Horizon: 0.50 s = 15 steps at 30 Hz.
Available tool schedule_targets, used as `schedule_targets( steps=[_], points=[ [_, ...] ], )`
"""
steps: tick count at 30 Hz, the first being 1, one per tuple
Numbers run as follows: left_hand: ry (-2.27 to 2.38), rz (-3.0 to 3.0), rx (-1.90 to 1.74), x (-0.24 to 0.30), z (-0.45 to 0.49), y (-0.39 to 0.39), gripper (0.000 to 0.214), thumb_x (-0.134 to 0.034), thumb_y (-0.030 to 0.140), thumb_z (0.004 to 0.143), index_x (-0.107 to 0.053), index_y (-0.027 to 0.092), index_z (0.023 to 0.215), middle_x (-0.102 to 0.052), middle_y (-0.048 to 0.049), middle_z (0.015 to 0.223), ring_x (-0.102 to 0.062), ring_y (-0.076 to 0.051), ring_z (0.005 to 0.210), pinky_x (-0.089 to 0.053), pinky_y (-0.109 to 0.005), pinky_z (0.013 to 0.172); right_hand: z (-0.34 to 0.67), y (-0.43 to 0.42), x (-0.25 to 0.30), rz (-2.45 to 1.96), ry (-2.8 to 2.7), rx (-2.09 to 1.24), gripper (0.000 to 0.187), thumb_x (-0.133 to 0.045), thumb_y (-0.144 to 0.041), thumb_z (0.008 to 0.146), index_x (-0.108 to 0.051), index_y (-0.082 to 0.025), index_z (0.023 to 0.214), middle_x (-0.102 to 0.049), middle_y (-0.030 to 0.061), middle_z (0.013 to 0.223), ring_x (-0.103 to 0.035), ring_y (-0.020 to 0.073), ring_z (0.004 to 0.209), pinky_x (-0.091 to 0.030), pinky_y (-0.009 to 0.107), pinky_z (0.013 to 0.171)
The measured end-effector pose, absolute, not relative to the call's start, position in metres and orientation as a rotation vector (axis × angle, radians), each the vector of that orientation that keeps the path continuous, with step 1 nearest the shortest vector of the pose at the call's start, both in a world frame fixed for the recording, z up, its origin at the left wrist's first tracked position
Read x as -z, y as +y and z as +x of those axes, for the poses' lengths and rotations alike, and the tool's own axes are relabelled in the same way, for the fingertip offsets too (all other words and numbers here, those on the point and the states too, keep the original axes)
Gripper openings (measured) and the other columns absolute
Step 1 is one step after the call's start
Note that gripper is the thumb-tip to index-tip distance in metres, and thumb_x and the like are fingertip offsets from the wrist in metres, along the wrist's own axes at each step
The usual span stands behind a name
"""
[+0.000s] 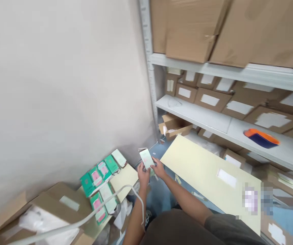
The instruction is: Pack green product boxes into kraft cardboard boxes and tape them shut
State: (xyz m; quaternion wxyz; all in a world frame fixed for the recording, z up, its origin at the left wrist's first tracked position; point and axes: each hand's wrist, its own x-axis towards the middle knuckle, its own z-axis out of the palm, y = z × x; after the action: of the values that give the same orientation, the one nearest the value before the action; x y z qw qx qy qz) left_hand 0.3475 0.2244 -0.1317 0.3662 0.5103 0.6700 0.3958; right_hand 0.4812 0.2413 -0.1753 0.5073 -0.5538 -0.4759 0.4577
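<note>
In the head view, we've got a pale green packet point(146, 159) held up between the left hand point(143, 178) and right hand point(159, 169), fingers point(155, 161) closed on its lower edges, its long axis tilting away from us.

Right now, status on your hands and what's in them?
Left hand, right hand both on pale green card. White cable curving in at left; cream board at right.

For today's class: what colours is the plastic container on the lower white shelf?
Orange rim, dark blue body; the container shows best in the head view.
</note>
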Motion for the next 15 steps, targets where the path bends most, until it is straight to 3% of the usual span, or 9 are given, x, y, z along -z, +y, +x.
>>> schedule_targets(
  steps=[10, 15],
  points=[
    [1.254, 1.572, -0.767, 0.111, 0.552, 0.253, 0.052, -0.071, 0.022, 0.087, -0.070, 0.020, 0.139, -0.068, -0.0173, 0.148, -0.075, -0.029, 0.121, -0.066, -0.045, 0.100, 0.682, 0.192, 0.170, -1.405, -0.735, -0.794, 0.076, -0.075, -0.032, 0.078, -0.065, -0.033, 0.153, -0.070, 0.0106, 0.133, -0.071, 0.0369, 0.124, -0.066, 0.050, 0.093],
    [1.089, 1.627, -0.564, 0.125, 0.621, 0.267, 0.048, -0.072, 0.018, 0.083, -0.069, 0.021, 0.131, -0.077, -0.0128, 0.130, -0.077, -0.025, 0.111, -0.065, -0.044, 0.098, 0.735, 0.172, 0.191, -1.480, -0.518, -0.676, 0.087, -0.072, -0.028, 0.070, -0.060, -0.030, 0.156, -0.070, 0.0122, 0.134, -0.071, 0.0361, 0.125, -0.065, 0.052, 0.097]
  ],
)
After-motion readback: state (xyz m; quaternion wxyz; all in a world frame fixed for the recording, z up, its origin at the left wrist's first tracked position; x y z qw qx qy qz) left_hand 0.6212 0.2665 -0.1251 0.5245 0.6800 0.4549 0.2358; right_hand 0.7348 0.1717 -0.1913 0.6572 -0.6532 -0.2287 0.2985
